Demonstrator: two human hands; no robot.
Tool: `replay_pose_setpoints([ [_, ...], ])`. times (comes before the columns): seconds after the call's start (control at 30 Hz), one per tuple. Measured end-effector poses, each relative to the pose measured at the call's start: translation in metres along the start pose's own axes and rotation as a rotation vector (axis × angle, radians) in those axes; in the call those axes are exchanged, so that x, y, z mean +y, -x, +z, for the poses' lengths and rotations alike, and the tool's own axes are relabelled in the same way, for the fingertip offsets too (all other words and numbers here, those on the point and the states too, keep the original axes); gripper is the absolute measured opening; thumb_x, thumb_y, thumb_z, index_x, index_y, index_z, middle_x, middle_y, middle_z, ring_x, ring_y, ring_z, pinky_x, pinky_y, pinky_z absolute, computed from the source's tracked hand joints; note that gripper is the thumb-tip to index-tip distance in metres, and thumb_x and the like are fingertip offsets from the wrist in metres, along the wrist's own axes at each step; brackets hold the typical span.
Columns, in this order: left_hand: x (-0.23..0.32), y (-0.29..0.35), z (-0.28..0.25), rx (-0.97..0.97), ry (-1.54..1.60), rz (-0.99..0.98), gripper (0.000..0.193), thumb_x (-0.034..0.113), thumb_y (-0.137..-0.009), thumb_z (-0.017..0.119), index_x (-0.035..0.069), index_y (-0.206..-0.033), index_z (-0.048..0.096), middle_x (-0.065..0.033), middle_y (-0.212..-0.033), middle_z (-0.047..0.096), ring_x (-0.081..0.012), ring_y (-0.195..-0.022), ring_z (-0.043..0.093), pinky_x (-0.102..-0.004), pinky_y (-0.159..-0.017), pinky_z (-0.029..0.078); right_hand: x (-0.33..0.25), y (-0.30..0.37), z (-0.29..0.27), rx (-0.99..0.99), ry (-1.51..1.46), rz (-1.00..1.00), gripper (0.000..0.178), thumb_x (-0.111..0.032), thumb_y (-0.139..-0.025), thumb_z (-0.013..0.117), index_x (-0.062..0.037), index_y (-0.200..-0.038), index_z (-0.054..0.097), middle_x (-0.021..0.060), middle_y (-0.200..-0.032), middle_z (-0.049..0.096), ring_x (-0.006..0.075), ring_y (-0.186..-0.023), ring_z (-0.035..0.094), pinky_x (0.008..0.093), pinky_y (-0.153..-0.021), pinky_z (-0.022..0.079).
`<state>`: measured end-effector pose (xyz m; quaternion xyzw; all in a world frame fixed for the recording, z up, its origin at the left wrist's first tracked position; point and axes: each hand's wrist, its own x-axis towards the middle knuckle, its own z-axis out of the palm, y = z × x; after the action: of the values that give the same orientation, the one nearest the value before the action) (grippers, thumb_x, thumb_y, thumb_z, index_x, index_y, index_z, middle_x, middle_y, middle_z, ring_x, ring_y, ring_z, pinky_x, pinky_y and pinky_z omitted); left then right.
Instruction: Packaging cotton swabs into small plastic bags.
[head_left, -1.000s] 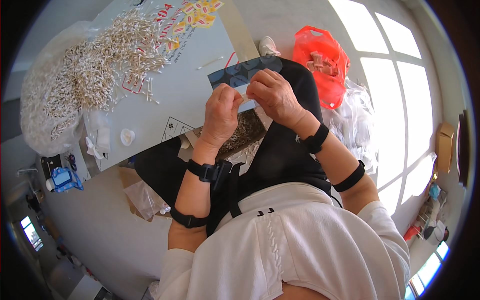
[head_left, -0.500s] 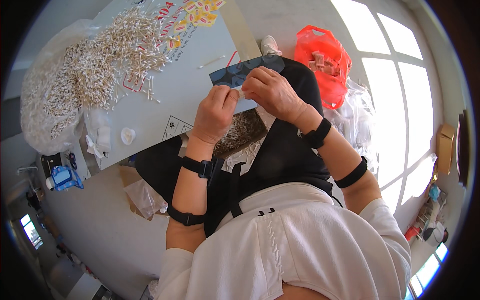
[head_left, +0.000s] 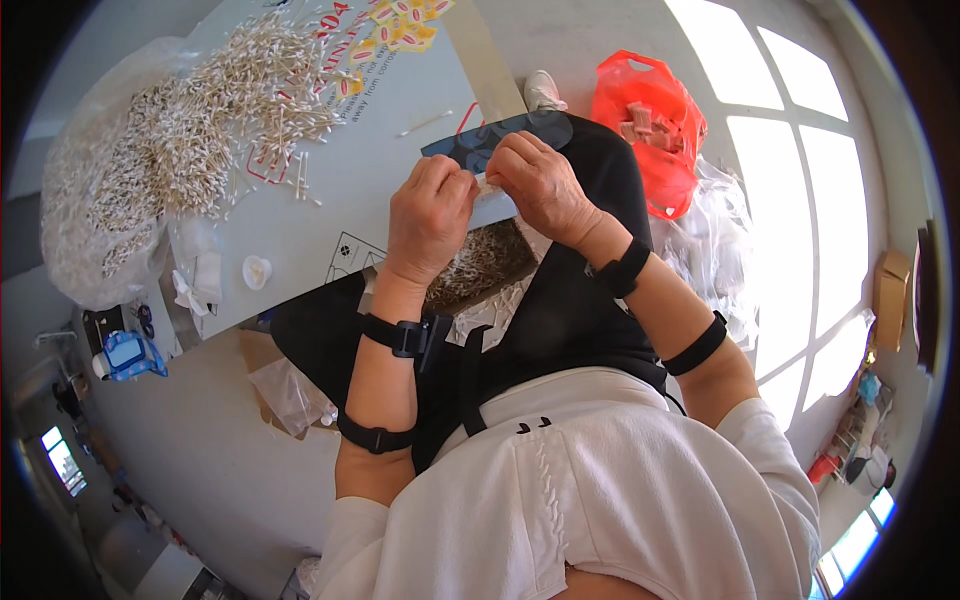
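My left hand has eased left, baring more swabs below — it and my right hand both pinch a small pale piece, so handling continues.

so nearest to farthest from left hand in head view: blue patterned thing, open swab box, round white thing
1. open swab box, below and right of the left hand
2. round white thing, on the table, left
3. blue patterned thing, farther left and lower
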<state>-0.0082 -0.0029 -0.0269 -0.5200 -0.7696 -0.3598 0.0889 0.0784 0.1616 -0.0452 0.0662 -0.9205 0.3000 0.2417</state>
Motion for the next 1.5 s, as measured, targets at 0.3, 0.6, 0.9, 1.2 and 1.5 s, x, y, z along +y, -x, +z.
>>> replay_pose_setpoints([
  [0.3, -0.004, 0.006, 0.014, -0.027, -0.032, -0.081, 0.014, 0.000, -0.079, 0.068, 0.002, -0.082, 0.055, -0.0093, -0.083, 0.053, -0.0282, -0.077, 0.058, -0.0374, -0.064, 0.050, -0.004, -0.006, -0.004, 0.024, -0.072, 0.002, 0.013, -0.011, -0.078, 0.070, -0.0087, -0.085, 0.059, 0.0059, -0.087, 0.055, 0.0278, -0.088, 0.058, 0.0397, -0.077, 0.048],
  [0.6, -0.003, 0.006, 0.009, -0.164, 0.593, -0.594, 0.019, 0.004, -0.076, 0.075, 0.003, -0.081, 0.057, -0.0095, -0.079, 0.054, -0.0268, -0.068, 0.056, -0.0350, -0.059, 0.048, -0.006, 0.000, -0.004, -0.053, -0.327, 0.202, 0.011, -0.012, -0.077, 0.070, -0.0093, -0.082, 0.060, 0.0052, -0.090, 0.055, 0.0263, -0.090, 0.057, 0.0380, -0.076, 0.047],
  [0.9, 0.015, 0.009, 0.010, 0.030, -0.005, -0.081, 0.018, 0.000, -0.080, 0.068, 0.002, -0.080, 0.050, -0.0103, -0.078, 0.051, -0.0319, -0.076, 0.053, -0.0425, -0.062, 0.045, -0.016, 0.003, -0.003, 0.021, 0.099, -0.040, 0.014, -0.012, -0.073, 0.064, -0.0050, -0.083, 0.057, 0.0084, -0.088, 0.052, 0.0280, -0.086, 0.053, 0.0365, -0.076, 0.046],
  [1.2, 0.006, 0.016, 0.013, 0.016, 0.092, -0.172, 0.018, -0.002, -0.077, 0.070, 0.002, -0.080, 0.052, -0.0104, -0.080, 0.054, -0.0304, -0.073, 0.057, -0.0396, -0.061, 0.047, -0.015, 0.005, 0.001, -0.036, 0.103, 0.013, 0.014, -0.007, -0.075, 0.065, -0.0056, -0.083, 0.053, 0.0097, -0.088, 0.052, 0.0298, -0.087, 0.053, 0.0383, -0.077, 0.046],
  [1.5, -0.005, 0.006, -0.005, -0.018, 0.079, -0.025, 0.016, -0.009, -0.074, 0.065, 0.001, -0.083, 0.056, -0.0107, -0.081, 0.054, -0.0301, -0.075, 0.058, -0.0387, -0.064, 0.050, -0.006, 0.001, 0.004, -0.046, 0.118, 0.001, 0.013, -0.010, -0.077, 0.062, -0.0057, -0.086, 0.054, 0.0095, -0.089, 0.052, 0.0296, -0.089, 0.053, 0.0394, -0.080, 0.045],
])
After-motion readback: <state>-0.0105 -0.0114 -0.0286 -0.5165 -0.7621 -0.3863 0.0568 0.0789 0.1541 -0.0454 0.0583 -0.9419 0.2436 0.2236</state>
